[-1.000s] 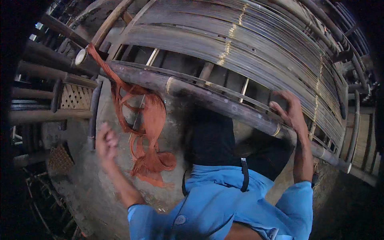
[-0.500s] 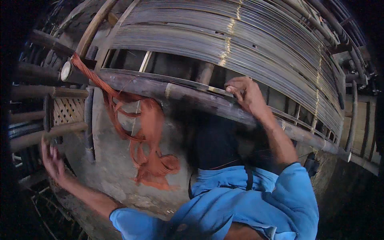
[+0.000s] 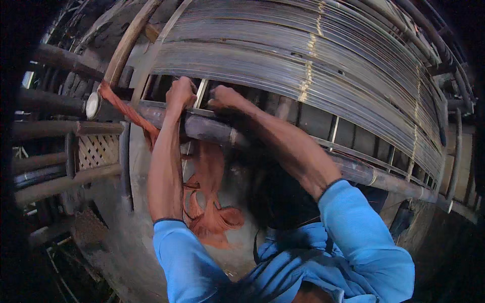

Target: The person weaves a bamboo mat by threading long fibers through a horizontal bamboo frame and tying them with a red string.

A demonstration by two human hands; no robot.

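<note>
Both my hands are at the left part of a frame topped with many thin, close-set grey-brown strips [image 3: 237, 55]. My left hand [image 3: 182, 92] is closed over the front pole [image 3: 209, 129], left of a pale crosspiece [image 3: 201, 93]. Just right of that crosspiece my right hand [image 3: 225, 97] is closed too, its fingers curled. Whatever the two hands hold is too small or hidden to make out. An orange bundle of flat strands [image 3: 129, 112] runs from the pole's left end behind my left forearm. Its loose lower part [image 3: 209, 217] hangs below the pole in loops.
Pale bindings [image 3: 309, 55] cross the strips. A round upright pole [image 3: 121, 45] leans at the left corner. Beside it stands a frame with a woven lattice panel [image 3: 98, 151]. More poles [image 3: 454, 151] are at the right. Grey ground [image 3: 136, 237] lies below.
My left hand has swung in from the far left to the front pole and closed. My right hand has moved left along the pole, close to the left one. The view has shifted slightly.
</note>
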